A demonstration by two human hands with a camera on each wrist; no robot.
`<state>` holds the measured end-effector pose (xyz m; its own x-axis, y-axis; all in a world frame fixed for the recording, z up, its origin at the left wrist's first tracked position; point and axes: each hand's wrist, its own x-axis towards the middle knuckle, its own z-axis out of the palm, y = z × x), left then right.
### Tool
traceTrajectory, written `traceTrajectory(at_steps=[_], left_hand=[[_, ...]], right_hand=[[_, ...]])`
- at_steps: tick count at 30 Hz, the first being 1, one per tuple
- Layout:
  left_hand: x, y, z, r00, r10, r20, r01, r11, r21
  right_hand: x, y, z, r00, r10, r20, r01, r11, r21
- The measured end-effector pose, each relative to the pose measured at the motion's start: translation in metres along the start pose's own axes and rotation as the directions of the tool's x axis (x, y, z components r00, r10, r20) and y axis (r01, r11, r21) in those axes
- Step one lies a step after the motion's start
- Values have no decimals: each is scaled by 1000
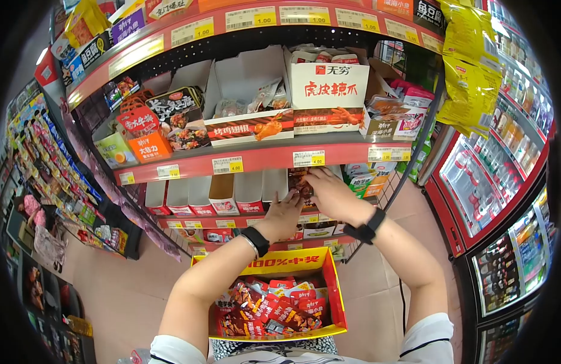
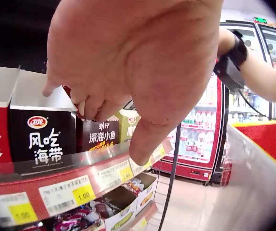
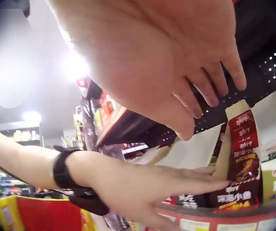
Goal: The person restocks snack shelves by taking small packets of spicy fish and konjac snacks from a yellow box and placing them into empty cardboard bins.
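Observation:
On the lower shelf stands a dark brown snack box (image 3: 239, 195) with white lettering. In the head view, brown-red snack packets (image 1: 299, 176) show at it, partly covered by both hands. My left hand (image 1: 283, 217) touches the box front, its fingers (image 3: 202, 183) extended in the right wrist view. My right hand (image 1: 333, 195) is above and right of it, reaching over the box with fingers (image 3: 234, 72) spread and nothing visible between them. Below the arms, a yellow-rimmed red carton (image 1: 337, 291) holds many red and brown snack packets (image 1: 274, 309).
Left of the brown box runs a row of white-sided cartons (image 1: 250, 194), including a black carton (image 2: 44, 137). Close above is a red shelf edge (image 1: 262, 159) with price tags. Yellow bags (image 1: 471, 79) hang at the right, beside a drinks fridge (image 1: 474, 182).

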<state>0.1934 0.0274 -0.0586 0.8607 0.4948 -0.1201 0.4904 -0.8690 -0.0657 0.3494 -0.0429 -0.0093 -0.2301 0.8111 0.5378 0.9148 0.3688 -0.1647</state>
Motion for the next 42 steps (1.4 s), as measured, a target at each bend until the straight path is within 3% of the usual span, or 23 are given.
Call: traceTrajectory(at_steps=[2, 4, 6, 8, 9, 15, 42], left_hand=[[-3, 0, 0, 999, 19, 30, -21, 998, 66], [-5, -5, -1, 998, 48, 34, -49, 999, 20], [-6, -9, -4, 997, 72, 31, -72, 997, -22], [-6, -11, -7, 993, 105, 51, -101, 992, -72], [-5, -12, -6, 992, 112, 50, -109, 992, -56], [-10, -11, -12, 991, 121, 49, -116, 988, -99], [-11, -14, -8, 991, 122, 52, -109, 973, -203]], right_hand=[[18, 19, 19, 998, 15, 59, -10, 997, -79], [36, 32, 33, 960, 133, 246, -102, 986, -131], [47, 42, 42, 971, 74, 227, -21, 974, -228], [55, 41, 44, 990, 137, 21, -135, 989, -66], [63, 33, 34, 962, 273, 9, -272, 956, 105], [79, 26, 31, 953, 302, 5, -300, 944, 135], [93, 21, 20, 874, 377, 306, -446, 873, 198]])
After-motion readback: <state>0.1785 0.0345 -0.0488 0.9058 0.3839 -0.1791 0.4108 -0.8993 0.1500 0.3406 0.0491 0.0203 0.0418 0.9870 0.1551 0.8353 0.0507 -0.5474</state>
